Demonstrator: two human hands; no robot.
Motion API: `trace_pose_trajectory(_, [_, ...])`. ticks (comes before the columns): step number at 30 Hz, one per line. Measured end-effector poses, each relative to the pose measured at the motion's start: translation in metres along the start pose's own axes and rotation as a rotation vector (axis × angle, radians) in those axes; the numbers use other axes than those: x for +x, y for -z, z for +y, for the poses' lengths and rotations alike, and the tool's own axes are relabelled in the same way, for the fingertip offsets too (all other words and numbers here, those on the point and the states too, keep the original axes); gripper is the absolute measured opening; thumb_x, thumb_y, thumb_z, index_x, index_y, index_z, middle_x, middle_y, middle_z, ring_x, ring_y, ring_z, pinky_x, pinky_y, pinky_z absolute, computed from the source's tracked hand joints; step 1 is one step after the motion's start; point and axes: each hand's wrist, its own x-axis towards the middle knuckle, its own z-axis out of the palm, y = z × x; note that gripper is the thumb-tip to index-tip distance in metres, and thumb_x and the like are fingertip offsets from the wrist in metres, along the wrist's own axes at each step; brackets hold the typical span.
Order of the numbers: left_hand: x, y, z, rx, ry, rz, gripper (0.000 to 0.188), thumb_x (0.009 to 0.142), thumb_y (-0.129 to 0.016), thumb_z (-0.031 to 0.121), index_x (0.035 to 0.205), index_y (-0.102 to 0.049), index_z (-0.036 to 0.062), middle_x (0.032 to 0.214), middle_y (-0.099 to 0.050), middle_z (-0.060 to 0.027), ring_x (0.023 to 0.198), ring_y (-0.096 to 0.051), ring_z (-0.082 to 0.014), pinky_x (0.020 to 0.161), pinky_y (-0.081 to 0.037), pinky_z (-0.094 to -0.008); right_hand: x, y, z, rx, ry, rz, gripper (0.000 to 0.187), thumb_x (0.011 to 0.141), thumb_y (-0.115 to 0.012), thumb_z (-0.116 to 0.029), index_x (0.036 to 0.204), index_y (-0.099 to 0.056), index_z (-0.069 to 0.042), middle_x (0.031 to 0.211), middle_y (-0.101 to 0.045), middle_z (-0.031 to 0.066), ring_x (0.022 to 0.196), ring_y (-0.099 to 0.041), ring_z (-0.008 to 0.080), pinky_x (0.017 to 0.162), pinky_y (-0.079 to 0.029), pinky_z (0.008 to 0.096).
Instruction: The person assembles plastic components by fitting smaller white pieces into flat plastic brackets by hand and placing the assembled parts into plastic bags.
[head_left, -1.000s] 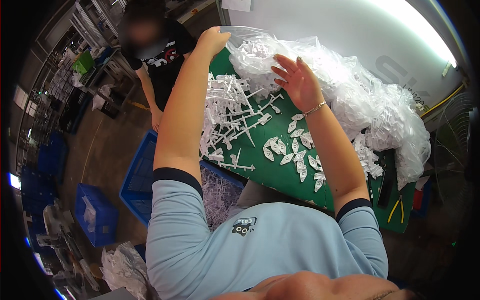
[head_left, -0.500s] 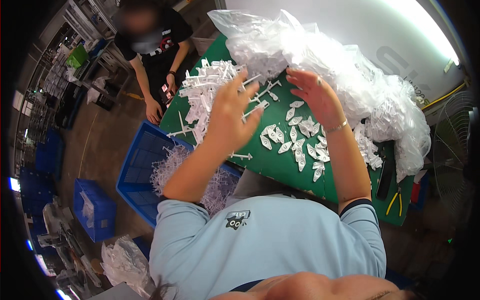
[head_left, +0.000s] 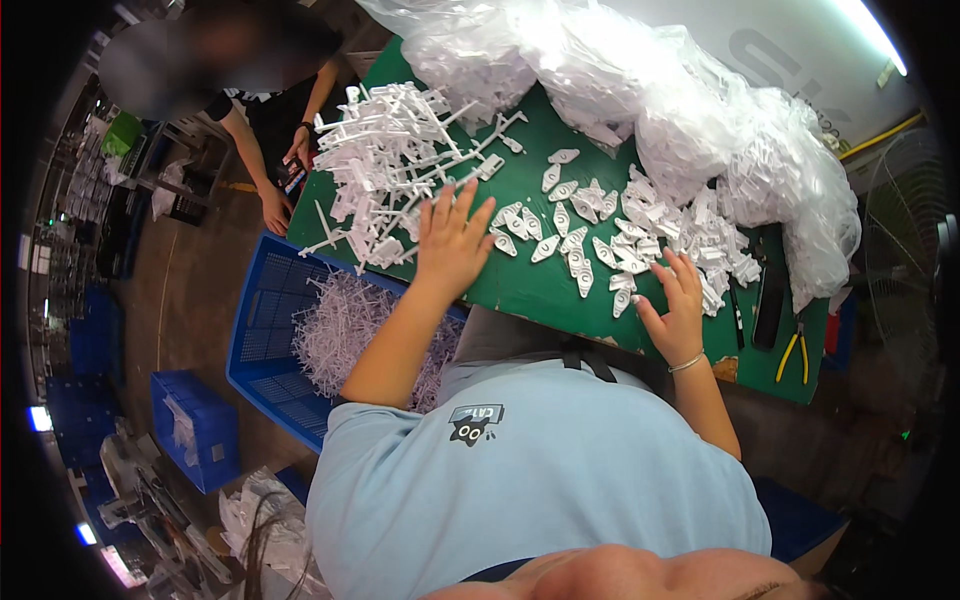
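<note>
White plastic sticks (head_left: 385,150) and small flat white parts (head_left: 578,262) lie on a green table (head_left: 520,285), with a left hand (head_left: 452,240) and a right hand (head_left: 680,315) close to them.
Big see-through bags (head_left: 690,120) full of white bits lie along the far side of the table, and a blue basket (head_left: 262,345) with thin white scraps (head_left: 330,330) in it stands at its near left edge. The sticks make a messy pile on the table's left part. Over its near edge, the left hand is palm down with fingers apart, right by the sticks; I cannot tell if they touch. The right hand, farther right over that edge, has its thumb and fingers apart. Pliers with yellow handles (head_left: 805,358) lie at the table's right end. The small flat parts are spread over its middle.
</note>
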Motion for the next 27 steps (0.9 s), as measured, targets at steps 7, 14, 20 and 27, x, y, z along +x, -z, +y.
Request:
trace_pose_trajectory(7, [0.017,-0.008,-0.021,0.069,-0.063,-0.024,0.046,0.084,-0.066,0.035,0.127,-0.06,0.0207,0.148,-0.044,-0.0025,0.138,-0.035,-0.0297,0.112,-0.021,-0.0557,-0.04,0.026,0.034,-0.171,-0.102,0.088,0.047,0.079,-0.073,-0.026,0.118,-0.061,-0.003,0.139,-0.049,0.0186,0.133,-0.039,0.0424,0.109,-0.029,0.0506])
trace_pose_trajectory(14, [0.004,-0.01,0.025,-0.038,-0.021,-0.074,0.068,0.082,-0.065,0.053,0.14,-0.05,0.0192,0.154,-0.033,-0.0147,0.141,-0.025,-0.0406,0.111,-0.018,-0.0603,-0.054,0.036,0.053,-0.327,-0.202,0.17,0.07,0.081,-0.072,-0.041,0.135,-0.049,-0.004,0.15,-0.035,0.0233,0.138,-0.031,0.0443,0.111,-0.024,0.053])
trace_pose_trajectory(20, [0.003,-0.019,0.076,-0.142,0.087,-0.353,0.094,0.078,-0.065,0.064,0.152,-0.03,0.0167,0.157,-0.016,-0.0268,0.143,-0.018,-0.0457,0.113,-0.015,-0.0606,-0.055,0.008,0.042,-0.276,-0.232,-0.023,0.087,0.079,-0.072,-0.049,0.145,-0.038,-0.005,0.154,-0.023,0.0287,0.14,-0.026,0.0459,0.112,-0.022,0.0569])
trace_pose_trajectory(27, [0.02,-0.02,0.104,-0.17,-0.013,-0.292,0.084,0.081,-0.065,0.057,0.147,-0.037,0.013,0.154,-0.023,-0.0242,0.141,-0.022,-0.045,0.111,-0.017,-0.0619,-0.044,0.002,0.025,-0.251,-0.222,0.018,0.082,0.078,-0.074,-0.044,0.143,-0.04,-0.006,0.153,-0.024,0.0274,0.139,-0.026,0.0446,0.112,-0.022,0.0563])
